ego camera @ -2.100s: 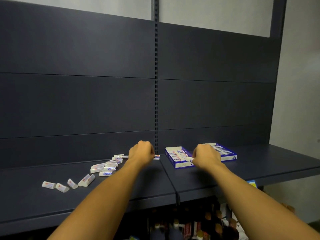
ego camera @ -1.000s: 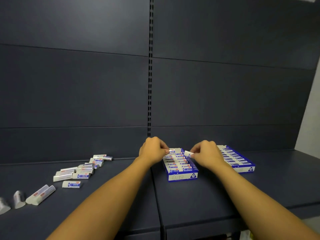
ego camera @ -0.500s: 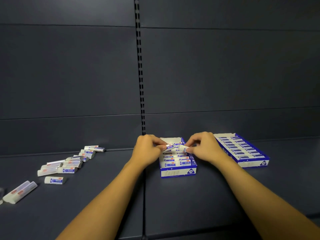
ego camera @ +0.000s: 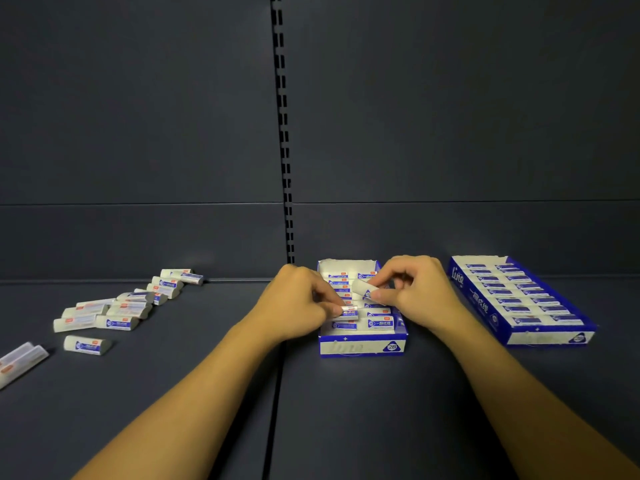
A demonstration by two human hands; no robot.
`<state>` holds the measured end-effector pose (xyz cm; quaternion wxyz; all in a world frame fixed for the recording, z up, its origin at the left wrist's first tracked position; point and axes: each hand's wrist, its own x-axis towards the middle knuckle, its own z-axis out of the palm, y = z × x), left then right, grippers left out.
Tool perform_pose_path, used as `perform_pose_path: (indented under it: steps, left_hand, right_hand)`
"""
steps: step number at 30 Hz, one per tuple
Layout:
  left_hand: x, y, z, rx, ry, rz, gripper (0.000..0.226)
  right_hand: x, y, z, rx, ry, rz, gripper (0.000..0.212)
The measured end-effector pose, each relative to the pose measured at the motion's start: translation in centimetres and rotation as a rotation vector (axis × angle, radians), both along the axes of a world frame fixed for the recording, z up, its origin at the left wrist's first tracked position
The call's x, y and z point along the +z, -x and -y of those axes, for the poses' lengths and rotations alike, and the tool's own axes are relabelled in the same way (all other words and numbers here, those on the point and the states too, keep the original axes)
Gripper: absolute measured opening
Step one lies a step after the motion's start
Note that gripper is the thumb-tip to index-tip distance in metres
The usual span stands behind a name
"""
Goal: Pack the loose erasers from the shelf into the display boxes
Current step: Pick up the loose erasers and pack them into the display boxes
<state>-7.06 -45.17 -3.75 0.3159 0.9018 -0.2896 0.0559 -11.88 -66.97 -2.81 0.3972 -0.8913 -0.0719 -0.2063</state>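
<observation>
Both hands over the near blue-and-white cardboard display box (ego camera: 362, 347), on the dark grey metal shelf (ego camera: 346, 410).

L hand (ego camera: 298, 303): grip closed, fingertips pinching a small white eraser in blue-printed sleeve (ego camera: 349, 309), low over the box's left column, looks abt to seat. R hand (ego camera: 415, 292): grip closed on a second white eraser w/ bare rounded end (ego camera: 363, 287), thumb under, fingers on top, held just above the rows, up and right of the L grip.

Progress, as far as visible:
- Box under the grips: partly filled. Two columns of erasers showing ahead of and below the grips; white gap at the far end, so room left. Exact count hidden by the hands.
- Second long blue-and-white display box (ego camera: 519, 299), well right of the R grip: two full-looking columns, appears done.
- Loose pile of white erasers (ego camera: 117, 310), well left of the L grip: a dozen or so, strung out diagonally on the shelf. One lone eraser (ego camera: 86, 344) nearer the front. Another pair of blurred white erasers (ego camera: 19, 362) at far left edge.

Judgement: past halfway. Left: seat these two, then ferry the left-hand lot across. Can't tell if the remaining gap takes them all.
</observation>
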Motion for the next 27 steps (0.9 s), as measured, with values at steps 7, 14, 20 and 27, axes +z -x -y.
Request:
perform_pose_path:
  steps: [7, 14, 20, 27]
  left_hand:
    - [0.1, 0.0, 0.1, -0.034, -0.097, 0.004, 0.011]
    - [-0.2, 0.2, 0.0, -0.047, -0.066, 0.009, 0.011]
    - [-0.2, 0.5, 0.0, -0.024, -0.171, -0.01, 0.013]
    - [0.1, 1.1, 0.6, -0.012, -0.262, 0.009, 0.014]
  right_hand:
    - [-0.1, 0.1, 0.1, 0.003, 0.129, -0.1, 0.014]
    - [0.4, 0.6, 0.2, 0.014, 0.161, -0.153, 0.016]
    - [0.3, 0.7, 0.5, -0.014, 0.157, -0.198, 0.014]
    - [0.6, 0.8, 0.6, -0.037, 0.126, -0.256, 0.014]
